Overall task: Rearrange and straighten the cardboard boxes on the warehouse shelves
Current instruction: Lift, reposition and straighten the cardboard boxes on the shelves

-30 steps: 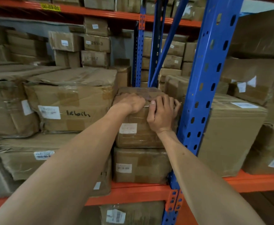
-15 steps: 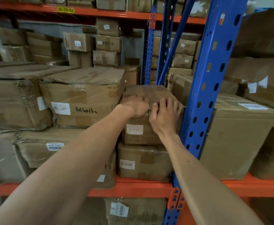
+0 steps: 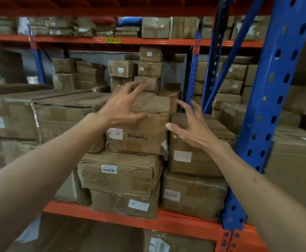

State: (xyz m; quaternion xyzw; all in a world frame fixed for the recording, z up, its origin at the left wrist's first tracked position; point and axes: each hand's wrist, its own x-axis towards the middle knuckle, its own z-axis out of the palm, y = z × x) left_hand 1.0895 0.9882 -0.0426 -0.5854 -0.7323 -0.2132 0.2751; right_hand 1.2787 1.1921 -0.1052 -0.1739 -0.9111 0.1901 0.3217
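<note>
Whereas both hands earlier pressed the small box (image 3: pixel 199 142) beside the blue upright (image 3: pixel 268 113), left hand (image 3: pixel 123 110) and right hand (image 3: pixel 194 130) now hover released, fingers spread. That box sits stacked on the orange shelf (image 3: pixel 148 222), beside the handwritten-label box (image 3: pixel 139 135).

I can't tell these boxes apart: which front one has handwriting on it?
The handwritten box, below the left hand: black marker scrawl beside its white label. Neighbouring front boxes show only labels.
</note>
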